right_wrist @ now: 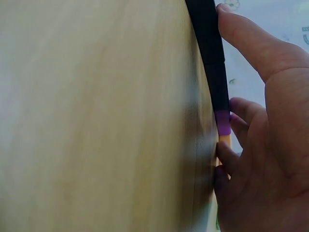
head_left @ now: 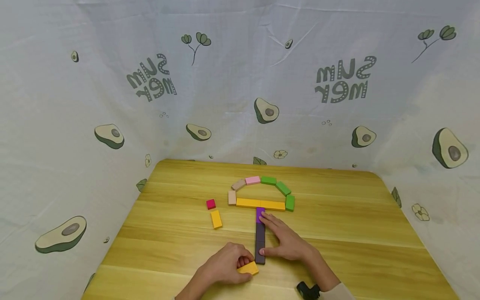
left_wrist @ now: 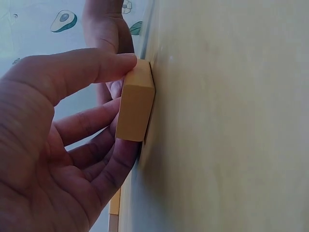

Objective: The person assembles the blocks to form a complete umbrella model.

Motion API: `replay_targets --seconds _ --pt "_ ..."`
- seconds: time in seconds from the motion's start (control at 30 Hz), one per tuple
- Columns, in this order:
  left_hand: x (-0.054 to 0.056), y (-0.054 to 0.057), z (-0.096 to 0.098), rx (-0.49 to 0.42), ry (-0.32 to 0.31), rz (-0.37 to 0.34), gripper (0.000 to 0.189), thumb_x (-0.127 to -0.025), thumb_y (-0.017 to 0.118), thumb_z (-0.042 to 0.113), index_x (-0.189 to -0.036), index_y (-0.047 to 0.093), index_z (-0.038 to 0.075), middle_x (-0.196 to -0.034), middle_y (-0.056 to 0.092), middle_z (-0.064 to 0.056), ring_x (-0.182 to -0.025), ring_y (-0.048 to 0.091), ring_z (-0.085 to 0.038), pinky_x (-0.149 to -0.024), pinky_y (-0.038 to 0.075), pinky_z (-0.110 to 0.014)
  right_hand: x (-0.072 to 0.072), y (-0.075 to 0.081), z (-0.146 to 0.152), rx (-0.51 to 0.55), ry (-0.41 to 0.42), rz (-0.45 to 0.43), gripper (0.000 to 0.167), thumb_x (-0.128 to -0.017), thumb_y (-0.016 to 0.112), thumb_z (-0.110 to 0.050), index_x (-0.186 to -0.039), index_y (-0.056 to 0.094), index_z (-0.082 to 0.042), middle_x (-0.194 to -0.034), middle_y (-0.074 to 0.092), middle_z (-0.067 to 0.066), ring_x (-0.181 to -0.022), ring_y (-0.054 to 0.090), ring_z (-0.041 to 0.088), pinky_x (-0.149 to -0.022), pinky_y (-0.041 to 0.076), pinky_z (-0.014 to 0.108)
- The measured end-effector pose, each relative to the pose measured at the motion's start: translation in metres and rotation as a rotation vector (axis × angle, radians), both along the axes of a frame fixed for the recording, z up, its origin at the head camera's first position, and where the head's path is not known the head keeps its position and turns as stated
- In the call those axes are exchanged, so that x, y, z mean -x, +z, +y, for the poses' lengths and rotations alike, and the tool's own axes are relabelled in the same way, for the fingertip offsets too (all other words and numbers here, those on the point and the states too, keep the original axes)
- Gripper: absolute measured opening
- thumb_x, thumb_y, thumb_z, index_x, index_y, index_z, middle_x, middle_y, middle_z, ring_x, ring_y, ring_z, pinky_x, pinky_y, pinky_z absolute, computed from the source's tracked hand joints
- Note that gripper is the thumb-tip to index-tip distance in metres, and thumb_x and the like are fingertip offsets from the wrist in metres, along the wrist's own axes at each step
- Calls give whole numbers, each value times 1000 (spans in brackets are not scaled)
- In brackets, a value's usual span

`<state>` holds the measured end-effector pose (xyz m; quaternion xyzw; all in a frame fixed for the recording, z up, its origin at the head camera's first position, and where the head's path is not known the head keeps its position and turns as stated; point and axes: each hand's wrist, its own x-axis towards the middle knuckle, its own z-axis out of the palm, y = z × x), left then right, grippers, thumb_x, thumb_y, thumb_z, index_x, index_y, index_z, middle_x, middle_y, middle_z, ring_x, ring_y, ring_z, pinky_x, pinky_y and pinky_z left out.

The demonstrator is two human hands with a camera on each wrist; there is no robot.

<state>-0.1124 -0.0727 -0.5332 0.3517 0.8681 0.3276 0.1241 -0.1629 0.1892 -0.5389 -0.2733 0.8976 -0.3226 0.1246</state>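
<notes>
My left hand [head_left: 228,263] pinches a yellow block [head_left: 248,268] between thumb and fingers, low over the tabletop near the bottom end of a dark column. The left wrist view shows that block [left_wrist: 136,104] from its end, the thumb on one side. Two black blocks [head_left: 260,232] and a purple block [head_left: 260,213] form the column in a straight line. My right hand [head_left: 288,241] rests along its right side, thumb touching the lower black block and fingertips on the purple one. In the right wrist view the fingers [right_wrist: 248,108] reach loosely along the column.
Above the column, two yellow blocks [head_left: 248,203] lie end to end under an arch of tan, pink and green blocks [head_left: 268,180]. A loose red block [head_left: 211,204] and another yellow block [head_left: 216,219] lie to the left. A black device [head_left: 308,290] sits by the right wrist.
</notes>
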Motion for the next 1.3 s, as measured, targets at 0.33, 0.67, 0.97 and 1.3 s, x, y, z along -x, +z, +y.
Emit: replay_targets --seconds 0.33,0.67,0.97,1.3 --pt "-1 -1 0 -4 13 -20 33 -81 88 32 -106 79 13 -83 65 16 -73 56 9 -66 48 -7 0 0 0 -4 -4 -10 99 -86 75 -60 -164 31 -18 -171 24 6 -158 22 38 -121 27 67" --pt "0 -1 3 -6 19 8 28 -80 87 28 -104 80 14 -80 64 16 -71 55 9 -64 47 -7 2 0 1 -22 -5 -12 100 -85 75 -62 -164 30 -19 -172 23 6 -158 20 38 -122 26 67" --pt "0 -2 3 -9 27 0 25 -80 87 27 -101 80 14 -79 64 17 -70 54 9 -63 47 -7 2 0 0 -23 -15 -29 100 -86 74 -62 -164 30 -19 -172 22 6 -159 19 38 -122 25 67" --pt "0 -2 -2 -18 -6 3 38 -84 85 41 -108 79 12 -86 67 15 -75 57 9 -68 48 -6 0 -2 0 -6 -5 -22 99 -87 74 -60 -164 30 -18 -172 23 7 -158 19 40 -122 24 68"
